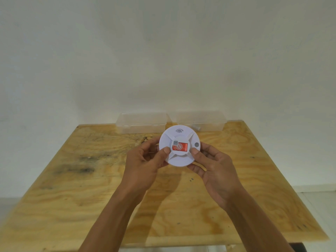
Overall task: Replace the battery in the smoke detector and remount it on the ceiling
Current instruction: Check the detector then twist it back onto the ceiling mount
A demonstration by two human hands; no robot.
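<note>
A: How do the arms sit?

B: Both bare forearms reach up from the lower edge and draw together toward the middle, above the plywood bench point(76, 188). The left hand point(143, 160) has its back turned toward the camera, wrist slightly bent. The right hand point(216, 171) is rolled palm-inward, so its palm shows.

A: What are they holding?

B: The smoke detector point(180, 145), a round white disc held between the two hands, lifted off the bench and tilted with its face toward the camera. The left hand grips its left edge, thumb lying on the face, fingers curled behind the rim. The right hand grips the right and lower edge, thumb pressed on the face and fingers cupped underneath.

A: What shows on the face?

B: A red label point(180, 147) with a small QR code sits between the two thumbs. A signal mark is printed at the far side, and a small round grey button point(196, 144) lies just beyond the right thumb.

A: Anything past the hands?

B: Two clear plastic boxes with closed lids stand at the bench's far edge, one point(141, 123) beyond the left hand, the other point(201, 120) beyond the right.
</note>
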